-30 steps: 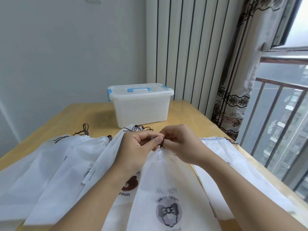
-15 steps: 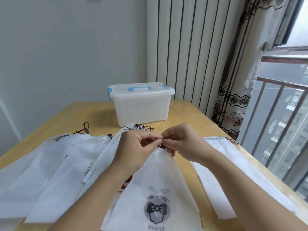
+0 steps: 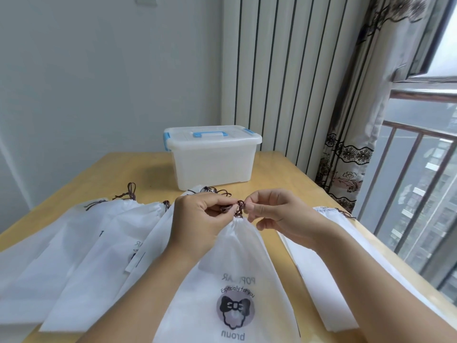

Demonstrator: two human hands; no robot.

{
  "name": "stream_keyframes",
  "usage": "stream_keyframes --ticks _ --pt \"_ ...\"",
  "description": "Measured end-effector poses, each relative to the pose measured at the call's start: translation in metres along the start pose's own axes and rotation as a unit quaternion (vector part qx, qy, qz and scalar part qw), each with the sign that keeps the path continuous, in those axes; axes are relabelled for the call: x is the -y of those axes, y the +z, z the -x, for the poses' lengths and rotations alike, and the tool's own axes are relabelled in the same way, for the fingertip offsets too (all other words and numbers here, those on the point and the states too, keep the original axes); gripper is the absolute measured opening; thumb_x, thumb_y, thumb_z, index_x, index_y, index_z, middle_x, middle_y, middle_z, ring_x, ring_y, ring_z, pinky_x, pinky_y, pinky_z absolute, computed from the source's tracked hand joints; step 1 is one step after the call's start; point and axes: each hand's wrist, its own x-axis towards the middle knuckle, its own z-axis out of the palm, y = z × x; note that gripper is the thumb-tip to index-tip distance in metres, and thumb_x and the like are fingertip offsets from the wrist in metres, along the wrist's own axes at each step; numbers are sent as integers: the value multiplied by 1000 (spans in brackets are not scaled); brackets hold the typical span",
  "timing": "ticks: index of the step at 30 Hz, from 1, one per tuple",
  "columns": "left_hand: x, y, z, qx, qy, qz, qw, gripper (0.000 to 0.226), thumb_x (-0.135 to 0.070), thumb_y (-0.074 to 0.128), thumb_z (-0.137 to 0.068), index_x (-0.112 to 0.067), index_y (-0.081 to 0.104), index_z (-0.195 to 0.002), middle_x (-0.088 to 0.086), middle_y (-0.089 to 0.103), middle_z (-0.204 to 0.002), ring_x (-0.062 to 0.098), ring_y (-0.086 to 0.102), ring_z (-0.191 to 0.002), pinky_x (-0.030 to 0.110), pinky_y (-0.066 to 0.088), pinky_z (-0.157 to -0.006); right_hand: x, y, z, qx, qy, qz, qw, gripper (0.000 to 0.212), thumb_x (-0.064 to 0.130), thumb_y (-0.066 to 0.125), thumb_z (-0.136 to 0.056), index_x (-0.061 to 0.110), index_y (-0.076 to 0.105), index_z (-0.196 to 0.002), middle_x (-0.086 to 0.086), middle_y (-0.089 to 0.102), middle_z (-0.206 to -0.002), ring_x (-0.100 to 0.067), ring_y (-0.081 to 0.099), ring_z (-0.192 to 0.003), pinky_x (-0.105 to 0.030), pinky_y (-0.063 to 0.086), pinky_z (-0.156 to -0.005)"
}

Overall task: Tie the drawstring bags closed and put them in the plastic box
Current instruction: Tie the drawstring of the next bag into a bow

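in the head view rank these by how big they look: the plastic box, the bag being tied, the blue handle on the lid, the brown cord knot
1. bag being tied, though it lies nearest the camera, which inflates it
2. plastic box, farther back on the table
3. blue handle
4. brown cord knot, pinched between the left hand and right hand

Light wooden worktop (image 3: pixel 118 169), lidded translucent plastic box (image 3: pixel 212 159) with blue handle at the far middle, white drawstring bags (image 3: pixel 74 256) overlapping across the near side, another bag (image 3: pixel 321 243) at right
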Motion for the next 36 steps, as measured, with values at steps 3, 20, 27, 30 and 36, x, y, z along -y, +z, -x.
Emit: stream_keyframes --ticks 3,20,27,30,36 --pt "-1 2 1 0 -31 20 999 24 0 82 -75 -22 80 -81 -13 76 -75 3 71 -68 14 53 -66 -1 3 -2 18 28 -69 997 18 21 62 -97 5 67 -102 -9 65 -100 -16 60 -83 -28 46 -71" --pt "-2 5 -2 -14 -129 172 977 21 8 77 -77 -13 79 -77 0 77 -78 12 73 -71 18 55 -67 -10 8 -2 119 61 -179 975 42 17 55 -102 -9 51 -135 -21 52 -125 -33 46 -113 -37 44 -97" --pt "-2 4 0 14 -90 130 987 23 3 80 -76 -20 80 -80 1 77 -78 16 74 -72 21 56 -69 -10 10 -1 78 66 -199 975 31 13 67 -92 -11 63 -112 -20 65 -105 -24 66 -87 -29 56 -81" --pt "1 3 -1 22 -79 114 990 22 0 81 -76 -21 81 -81 0 77 -78 19 74 -74 24 56 -70 -6 9 -2 31 49 -171 984 9 10 68 -88 3 72 -92 -15 67 -91 -21 64 -77 -25 55 -71" --pt "3 0 -3 30 -72 87 993 24 -1 82 -75 -24 81 -81 -3 77 -78 17 73 -74 23 55 -70 2 5 -3 -15 33 -153 988 6 12 67 -89 7 66 -85 -5 61 -75 -12 55 -65 -20 50 -62"
